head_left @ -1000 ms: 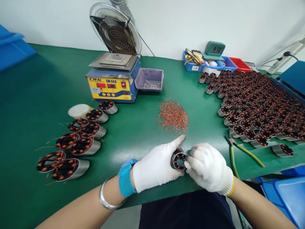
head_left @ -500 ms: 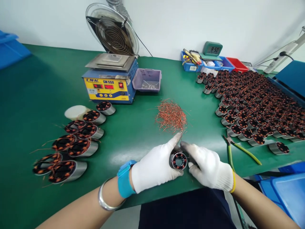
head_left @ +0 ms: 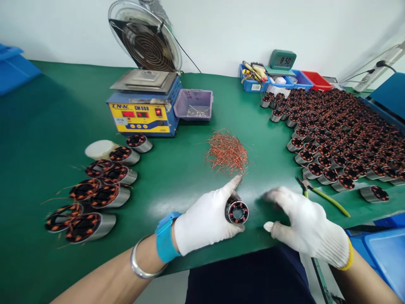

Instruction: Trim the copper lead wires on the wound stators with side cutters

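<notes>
Head view shows a round metal part (head_left: 231, 214) with black and copper-colored bits inside, tipped so its open end faces the person; the left hand (head_left: 202, 223), in a white glove, wraps around its side, with thumb and fingers gripping it; the right hand (head_left: 305, 223), also gloved, is open and apart from the part, its thumb and blurry fingers spread; green-handled pliers (head_left: 327, 200) lie just past the right hand, which hides some of them; a messy pile of copper wires (head_left: 227, 152) sits just beyond the left hand's thumb; farther past that hand are a purple tray (head_left: 193, 115) with small silvery bits and a yellow and blue machine (head_left: 142, 118); a small group of wired parts (head_left: 106, 196) stands well to the left of the left hand; a big crowd of wired parts (head_left: 341, 135) fills the table (head_left: 177, 169) beyond the right hand.
</notes>
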`<action>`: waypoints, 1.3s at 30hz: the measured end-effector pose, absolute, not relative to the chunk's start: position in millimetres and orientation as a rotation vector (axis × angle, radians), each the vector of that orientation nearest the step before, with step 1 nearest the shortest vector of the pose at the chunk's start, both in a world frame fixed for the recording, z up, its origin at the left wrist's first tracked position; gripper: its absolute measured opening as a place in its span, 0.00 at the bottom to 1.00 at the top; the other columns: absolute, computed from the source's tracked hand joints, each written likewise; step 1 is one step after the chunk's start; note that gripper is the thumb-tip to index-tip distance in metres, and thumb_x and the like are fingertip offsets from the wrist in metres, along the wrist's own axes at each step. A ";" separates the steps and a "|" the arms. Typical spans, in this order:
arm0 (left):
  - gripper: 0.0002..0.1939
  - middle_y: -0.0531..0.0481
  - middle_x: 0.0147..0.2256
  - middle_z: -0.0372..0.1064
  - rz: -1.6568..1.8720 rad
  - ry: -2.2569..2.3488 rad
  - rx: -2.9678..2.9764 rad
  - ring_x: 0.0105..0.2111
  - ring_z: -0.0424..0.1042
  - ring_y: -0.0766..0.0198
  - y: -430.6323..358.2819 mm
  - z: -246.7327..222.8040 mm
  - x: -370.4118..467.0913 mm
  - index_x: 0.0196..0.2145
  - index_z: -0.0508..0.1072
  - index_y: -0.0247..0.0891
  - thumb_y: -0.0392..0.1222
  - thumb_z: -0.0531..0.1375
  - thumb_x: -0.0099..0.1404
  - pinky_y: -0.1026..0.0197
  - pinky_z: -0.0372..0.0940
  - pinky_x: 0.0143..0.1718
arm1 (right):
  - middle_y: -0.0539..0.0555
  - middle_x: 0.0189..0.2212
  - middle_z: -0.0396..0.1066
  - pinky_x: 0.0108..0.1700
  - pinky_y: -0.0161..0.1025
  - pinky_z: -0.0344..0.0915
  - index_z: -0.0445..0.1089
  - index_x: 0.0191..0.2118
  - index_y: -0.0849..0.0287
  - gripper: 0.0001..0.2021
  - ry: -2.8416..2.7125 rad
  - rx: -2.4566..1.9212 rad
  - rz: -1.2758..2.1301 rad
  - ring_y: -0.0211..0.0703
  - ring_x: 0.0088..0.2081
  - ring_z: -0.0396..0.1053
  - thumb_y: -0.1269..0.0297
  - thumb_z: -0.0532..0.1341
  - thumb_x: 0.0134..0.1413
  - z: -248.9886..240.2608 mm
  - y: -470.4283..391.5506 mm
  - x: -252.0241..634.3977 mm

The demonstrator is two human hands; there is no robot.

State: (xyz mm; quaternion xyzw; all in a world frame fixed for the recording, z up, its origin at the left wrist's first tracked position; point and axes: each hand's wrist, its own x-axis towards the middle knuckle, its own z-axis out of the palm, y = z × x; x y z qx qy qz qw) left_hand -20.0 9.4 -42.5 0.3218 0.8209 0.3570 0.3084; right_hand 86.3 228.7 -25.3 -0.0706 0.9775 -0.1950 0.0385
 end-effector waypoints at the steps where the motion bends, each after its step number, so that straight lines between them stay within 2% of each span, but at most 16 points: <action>1: 0.52 0.50 0.46 0.73 0.938 2.177 0.856 0.43 0.75 0.56 9.8 -42.2 -19.7 0.68 0.43 0.42 0.42 0.65 0.50 0.58 0.68 0.45 | 0.60 0.47 0.69 0.46 0.45 0.64 0.65 0.52 0.59 0.24 3.054 -0.200 -0.639 0.53 0.46 0.68 0.52 0.63 0.52 -25.7 224.6 82.5; 3: 0.51 0.49 0.45 0.73 0.924 2.202 0.858 0.42 0.75 0.56 10.6 -41.6 -19.0 0.67 0.45 0.41 0.42 0.64 0.50 0.58 0.68 0.44 | 0.60 0.44 0.69 0.52 0.49 0.63 0.68 0.47 0.61 0.20 3.110 -0.274 -0.756 0.53 0.46 0.67 0.51 0.61 0.55 -32.6 213.0 72.9; 5: 0.49 0.49 0.45 0.74 0.909 2.228 0.850 0.41 0.76 0.56 11.2 -40.9 -18.2 0.67 0.47 0.39 0.42 0.63 0.51 0.59 0.68 0.43 | 0.55 0.31 0.70 0.54 0.49 0.63 0.69 0.34 0.59 0.12 3.105 -0.386 -0.873 0.47 0.37 0.69 0.58 0.54 0.62 -45.7 202.6 65.1; 8: 0.47 0.49 0.45 0.74 0.896 2.253 0.850 0.40 0.75 0.57 12.3 -39.5 -16.8 0.66 0.49 0.38 0.41 0.63 0.50 0.58 0.68 0.43 | 0.52 0.24 0.67 0.53 0.48 0.64 0.65 0.26 0.58 0.14 3.148 -0.417 -0.901 0.46 0.36 0.71 0.66 0.51 0.63 -62.9 199.4 64.8; 10: 0.47 0.49 0.44 0.74 0.895 2.255 0.866 0.40 0.75 0.57 13.2 -38.7 -15.7 0.66 0.50 0.38 0.41 0.63 0.50 0.58 0.68 0.43 | 0.54 0.26 0.69 0.52 0.47 0.66 0.66 0.27 0.58 0.12 3.196 -0.413 -0.834 0.51 0.42 0.71 0.66 0.52 0.62 -65.0 204.3 71.8; 13: 0.47 0.50 0.43 0.74 0.889 2.267 0.874 0.40 0.75 0.56 14.3 -38.5 -14.4 0.66 0.51 0.38 0.40 0.63 0.50 0.57 0.68 0.43 | 0.56 0.27 0.69 0.49 0.48 0.67 0.67 0.28 0.59 0.13 3.211 -0.421 -0.671 0.51 0.39 0.71 0.66 0.51 0.63 -52.3 211.2 83.7; 15: 0.48 0.49 0.43 0.74 0.876 2.292 0.866 0.39 0.75 0.56 14.3 -39.5 -14.3 0.65 0.51 0.37 0.41 0.64 0.49 0.57 0.68 0.41 | 0.59 0.36 0.72 0.47 0.48 0.67 0.70 0.36 0.61 0.11 3.209 -0.305 -0.611 0.51 0.39 0.71 0.62 0.54 0.62 -39.8 210.3 88.6; 17: 0.48 0.46 0.44 0.73 0.854 2.319 0.883 0.39 0.75 0.55 13.6 -41.4 -15.2 0.65 0.52 0.35 0.43 0.66 0.49 0.57 0.68 0.40 | 0.63 0.51 0.69 0.45 0.48 0.68 0.66 0.52 0.62 0.20 3.183 -0.197 -0.629 0.53 0.43 0.71 0.55 0.59 0.58 -31.6 204.8 90.5; 19: 0.48 0.44 0.44 0.73 0.851 2.329 0.927 0.40 0.74 0.53 12.6 -43.4 -16.7 0.64 0.53 0.34 0.46 0.66 0.49 0.56 0.68 0.41 | 0.63 0.56 0.66 0.43 0.46 0.68 0.59 0.61 0.62 0.32 3.084 -0.182 -0.681 0.54 0.43 0.72 0.52 0.63 0.54 -31.3 197.3 90.0; 20: 0.47 0.44 0.44 0.73 0.852 2.329 0.944 0.41 0.75 0.53 12.2 -44.3 -17.5 0.64 0.53 0.34 0.47 0.66 0.50 0.56 0.68 0.41 | 0.61 0.53 0.69 0.41 0.45 0.68 0.60 0.60 0.59 0.30 3.016 -0.167 -0.709 0.52 0.40 0.73 0.52 0.63 0.54 -34.0 193.9 89.2; 22: 0.46 0.45 0.43 0.73 0.845 2.331 0.958 0.40 0.75 0.53 12.1 -45.3 -19.0 0.64 0.55 0.34 0.48 0.66 0.50 0.55 0.69 0.41 | 0.53 0.43 0.75 0.39 0.41 0.66 0.68 0.53 0.54 0.18 2.893 -0.090 -0.776 0.49 0.38 0.74 0.56 0.60 0.58 -42.3 189.3 87.6; 24: 0.45 0.45 0.41 0.73 0.803 2.349 0.959 0.39 0.74 0.52 12.8 -45.7 -19.3 0.62 0.57 0.34 0.46 0.67 0.49 0.54 0.69 0.40 | 0.50 0.39 0.76 0.39 0.39 0.63 0.72 0.46 0.52 0.11 2.836 -0.015 -0.836 0.47 0.39 0.74 0.60 0.57 0.61 -50.3 188.3 86.7; 28: 0.44 0.42 0.43 0.70 0.823 2.373 1.056 0.41 0.72 0.50 14.4 -49.2 -12.8 0.57 0.64 0.33 0.44 0.70 0.42 0.51 0.69 0.42 | 0.49 0.37 0.76 0.40 0.38 0.60 0.73 0.43 0.53 0.10 2.847 -0.060 -0.858 0.45 0.39 0.73 0.63 0.55 0.62 -56.4 193.1 86.6; 31: 0.27 0.42 0.45 0.69 1.020 2.305 1.252 0.43 0.71 0.55 14.0 -55.5 -4.2 0.51 0.69 0.34 0.39 0.65 0.52 0.53 0.68 0.46 | 0.49 0.37 0.76 0.39 0.37 0.58 0.73 0.42 0.53 0.11 2.841 -0.111 -0.877 0.44 0.38 0.73 0.61 0.54 0.63 -53.6 198.2 84.6; 34: 0.14 0.46 0.40 0.71 1.102 2.252 1.318 0.40 0.71 0.61 12.9 -59.6 0.2 0.45 0.71 0.36 0.33 0.57 0.60 0.57 0.67 0.43 | 0.49 0.35 0.76 0.36 0.36 0.57 0.73 0.41 0.52 0.11 2.787 -0.131 -0.880 0.42 0.37 0.72 0.60 0.54 0.63 -47.2 201.0 80.9; 39: 0.13 0.48 0.39 0.71 1.017 2.220 1.247 0.38 0.71 0.60 13.3 -56.5 -4.6 0.43 0.71 0.38 0.36 0.62 0.59 0.56 0.67 0.40 | 0.49 0.32 0.75 0.31 0.37 0.51 0.73 0.39 0.53 0.09 2.716 -0.107 -0.732 0.45 0.33 0.71 0.57 0.60 0.54 -36.2 198.2 74.9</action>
